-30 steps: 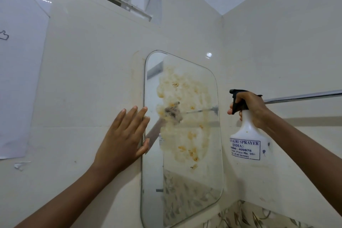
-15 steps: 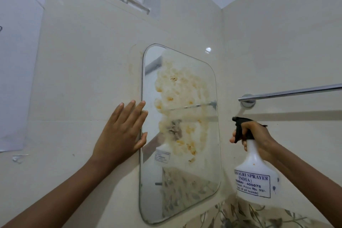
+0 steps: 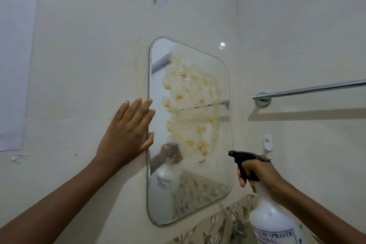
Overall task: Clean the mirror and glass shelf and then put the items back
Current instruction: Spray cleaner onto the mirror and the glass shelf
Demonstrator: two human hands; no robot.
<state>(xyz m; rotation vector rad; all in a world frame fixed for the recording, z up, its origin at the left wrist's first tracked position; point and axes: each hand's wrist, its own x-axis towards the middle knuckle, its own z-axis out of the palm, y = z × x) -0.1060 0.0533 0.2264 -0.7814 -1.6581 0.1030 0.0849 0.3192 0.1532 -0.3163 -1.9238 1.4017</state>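
Head view: rounded-rectangle mirror (image 3: pixel 190 130) on glossy cream tile, centre smeared with yellowish blotches. Left hand (image 3: pixel 126 134) flat and splayed on the wall, fingertips over the mirror's left edge. Right hand (image 3: pixel 261 174) wrapped round the black trigger of a translucent white spray bottle (image 3: pixel 273 218), low right. Chrome towel bar (image 3: pixel 309 90) far right.

Single view, from the camera on my head. It faces forward and slightly up into a tiled corner, close to the wall. Mirror (image 3: pixel 190 130) sits centre frame; towel rail (image 3: pixel 309 90) runs off the right edge. Both my forearms enter from the bottom edge.
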